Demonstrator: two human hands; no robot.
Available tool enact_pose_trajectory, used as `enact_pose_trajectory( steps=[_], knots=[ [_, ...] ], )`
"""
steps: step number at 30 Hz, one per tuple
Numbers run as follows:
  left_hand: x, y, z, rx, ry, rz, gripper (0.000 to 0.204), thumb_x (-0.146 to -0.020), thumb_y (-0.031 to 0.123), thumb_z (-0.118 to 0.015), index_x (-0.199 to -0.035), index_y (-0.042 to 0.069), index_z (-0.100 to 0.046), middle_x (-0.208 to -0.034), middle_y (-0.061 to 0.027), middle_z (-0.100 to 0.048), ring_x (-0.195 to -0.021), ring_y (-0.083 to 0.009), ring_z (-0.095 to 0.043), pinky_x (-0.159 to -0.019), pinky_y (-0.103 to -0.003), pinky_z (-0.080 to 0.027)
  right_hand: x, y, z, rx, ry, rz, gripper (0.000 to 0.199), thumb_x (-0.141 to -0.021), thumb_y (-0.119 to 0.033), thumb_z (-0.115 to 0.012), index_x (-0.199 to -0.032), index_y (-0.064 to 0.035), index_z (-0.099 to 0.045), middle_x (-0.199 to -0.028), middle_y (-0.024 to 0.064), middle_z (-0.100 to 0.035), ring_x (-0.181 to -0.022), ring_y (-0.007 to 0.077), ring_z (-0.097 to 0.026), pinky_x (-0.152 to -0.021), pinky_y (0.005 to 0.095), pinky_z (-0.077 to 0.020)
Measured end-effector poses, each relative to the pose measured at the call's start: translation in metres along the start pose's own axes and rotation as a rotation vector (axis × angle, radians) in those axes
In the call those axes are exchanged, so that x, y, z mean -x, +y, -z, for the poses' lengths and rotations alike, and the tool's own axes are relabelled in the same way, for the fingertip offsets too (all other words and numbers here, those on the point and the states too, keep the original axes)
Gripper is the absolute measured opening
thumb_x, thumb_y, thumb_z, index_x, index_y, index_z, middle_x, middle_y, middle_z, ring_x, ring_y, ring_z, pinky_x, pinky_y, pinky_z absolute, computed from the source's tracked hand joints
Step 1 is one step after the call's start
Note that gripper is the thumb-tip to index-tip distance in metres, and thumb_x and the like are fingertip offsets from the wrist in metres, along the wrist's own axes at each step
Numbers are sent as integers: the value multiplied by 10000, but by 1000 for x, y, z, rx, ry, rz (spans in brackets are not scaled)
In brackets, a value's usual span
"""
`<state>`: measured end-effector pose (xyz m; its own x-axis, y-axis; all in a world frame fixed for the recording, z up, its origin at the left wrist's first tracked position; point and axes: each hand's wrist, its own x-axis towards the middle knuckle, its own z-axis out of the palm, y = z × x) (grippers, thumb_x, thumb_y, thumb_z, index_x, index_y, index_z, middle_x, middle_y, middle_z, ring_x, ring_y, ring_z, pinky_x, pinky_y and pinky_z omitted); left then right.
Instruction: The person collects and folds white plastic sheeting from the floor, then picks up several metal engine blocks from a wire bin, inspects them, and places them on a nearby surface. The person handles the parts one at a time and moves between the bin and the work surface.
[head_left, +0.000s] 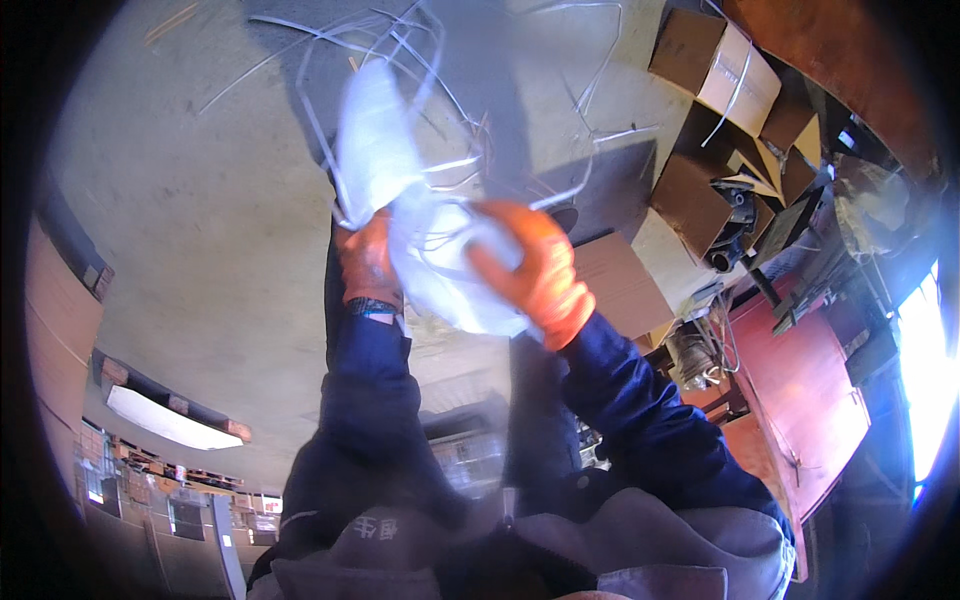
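A crumpled white sheet point(455, 285), thin plastic or foam by its look, is bunched in front of me, its upper part point(378, 140) blurred by motion. My left hand point(370, 262), in an orange glove, is closed on the sheet's left side, its fingertips partly hidden behind the white material. On the right side, my right hand point(540, 265), also orange-gloved and a little blurred, grips the sheet between thumb and fingers. White strapping bands point(308, 95) loop beside and beyond the sheet; whether one is caught in my left hand I cannot tell.
More loose strapping point(590, 165) lies on the grey floor point(200, 250). Opened cardboard boxes point(690, 195) with dark metal parts point(738, 215) stand at the right. Nearer is a red metal panel point(800, 385) beside a bundle of wire point(695, 355). Stacked cartons point(62, 310) line the left edge.
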<state>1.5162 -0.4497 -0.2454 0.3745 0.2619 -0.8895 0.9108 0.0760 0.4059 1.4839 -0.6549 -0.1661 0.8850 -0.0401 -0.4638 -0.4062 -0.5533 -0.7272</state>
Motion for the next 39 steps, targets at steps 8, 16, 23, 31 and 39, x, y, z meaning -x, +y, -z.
enact_pose_trajectory(
  steps=[8,16,23,31,39],
  knots=[
    [-6,-37,20,-69,184,-106,531,-800,-74,-623,-1307,33,-508,-1191,-139,-616,-1050,-278,-606,-904,-393,-493,-55,171,-74,321,24,-793,643,-797,-526,-645,-1118,32,-632,-1134,251,-635,-1102,360,-594,-949,386,-454],
    [-6,-39,27,-345,43,-198,385,-856,66,-637,-1214,-39,-544,-1126,-136,-625,-988,-232,-615,-865,-340,-487,-156,185,-163,447,-323,-987,383,-807,-370,-640,-1054,-85,-710,-1093,158,-681,-1087,311,-628,-884,374,-497],
    [7,-15,9,-276,35,-101,421,-851,104,-628,-1241,-23,-532,-1120,-129,-618,-998,-229,-600,-888,-336,-470,-130,203,-144,51,-88,-665,223,-815,-211,-634,-949,-47,-705,-859,143,-707,-867,282,-689,-744,381,-530],
    [5,-47,-3,260,-405,151,452,-927,286,-619,-1276,14,-529,-1210,-135,-585,-1086,-216,-574,-937,-351,-468,-17,65,-96,172,-409,-63,218,-755,-224,-612,-921,-94,-666,-908,141,-649,-808,307,-639,-713,398,-507],
    [6,-34,-15,-94,-18,80,426,-862,143,-607,-1225,-66,-529,-1110,-156,-625,-988,-248,-620,-864,-356,-511,17,128,-51,-863,-297,-544,282,-860,-153,-680,-1100,-7,-658,-997,125,-697,-924,158,-651,-823,312,-509]
  ],
)
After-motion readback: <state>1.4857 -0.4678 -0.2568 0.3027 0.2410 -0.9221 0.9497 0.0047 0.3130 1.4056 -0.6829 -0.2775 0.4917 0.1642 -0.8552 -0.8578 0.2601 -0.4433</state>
